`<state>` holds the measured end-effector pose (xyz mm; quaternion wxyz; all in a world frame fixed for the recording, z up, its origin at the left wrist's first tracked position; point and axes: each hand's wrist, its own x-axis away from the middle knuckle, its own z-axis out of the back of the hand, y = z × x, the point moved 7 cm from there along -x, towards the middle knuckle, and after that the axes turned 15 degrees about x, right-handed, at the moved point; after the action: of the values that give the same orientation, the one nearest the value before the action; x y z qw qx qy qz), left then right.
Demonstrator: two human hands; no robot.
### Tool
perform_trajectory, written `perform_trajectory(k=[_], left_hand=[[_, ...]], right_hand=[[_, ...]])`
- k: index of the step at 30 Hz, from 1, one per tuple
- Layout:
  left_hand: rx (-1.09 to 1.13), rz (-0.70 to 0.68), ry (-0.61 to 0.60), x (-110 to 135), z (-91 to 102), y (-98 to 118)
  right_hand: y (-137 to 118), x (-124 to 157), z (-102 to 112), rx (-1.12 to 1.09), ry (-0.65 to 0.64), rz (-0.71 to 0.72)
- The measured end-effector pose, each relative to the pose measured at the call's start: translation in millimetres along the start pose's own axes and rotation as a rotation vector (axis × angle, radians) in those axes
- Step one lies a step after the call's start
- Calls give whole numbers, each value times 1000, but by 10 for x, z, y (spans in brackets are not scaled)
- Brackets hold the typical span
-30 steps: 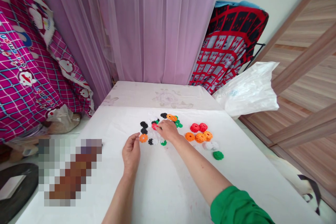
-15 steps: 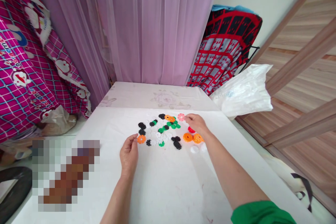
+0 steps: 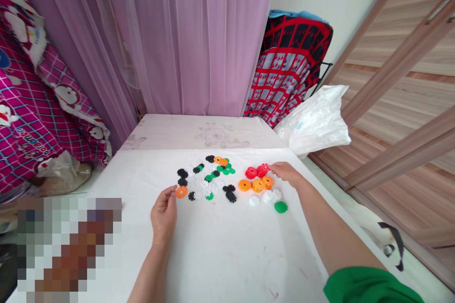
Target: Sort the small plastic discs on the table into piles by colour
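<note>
My left hand (image 3: 164, 209) pinches the edge of an orange notched plastic disc (image 3: 181, 192) at the left side of a loose spread of discs. On the right, my right hand (image 3: 287, 173) has its fingertips closed at the rim of a red notched disc (image 3: 263, 170), which lies over other red discs beside a red stack (image 3: 250, 173). Just below are orange discs (image 3: 258, 185), white discs (image 3: 268, 196) and a green stack (image 3: 280, 207). Between the hands lie mixed black discs (image 3: 231, 196), white discs (image 3: 206, 187) and green discs (image 3: 209, 178).
The discs rest on a white-covered table (image 3: 227, 255). A white plastic bag (image 3: 316, 118) stands at its right edge. Behind are a purple curtain (image 3: 199, 42) and a red-and-black patterned cloth (image 3: 284, 66). A wooden cabinet (image 3: 398, 109) is at right.
My right hand has carried the pinkish-red disc rightward and down to the red discs. My left hand still holds the orange disc. The view has swung slightly right, and the green stack now shows.
</note>
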<state>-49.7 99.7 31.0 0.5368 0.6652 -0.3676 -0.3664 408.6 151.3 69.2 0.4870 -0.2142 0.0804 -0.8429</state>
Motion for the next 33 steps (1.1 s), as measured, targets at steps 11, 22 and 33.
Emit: perform_trajectory(k=[11,22,33], left_hand=[[-17,-15,13,20,11,43],[35,24,27,-6,32,-63],[80,33,55,-35,91,-67]], right_hand=[[31,-96,51,279,84,94],[-808,180,-23,436,191,339],[-1970,294,-680,592,154,480]])
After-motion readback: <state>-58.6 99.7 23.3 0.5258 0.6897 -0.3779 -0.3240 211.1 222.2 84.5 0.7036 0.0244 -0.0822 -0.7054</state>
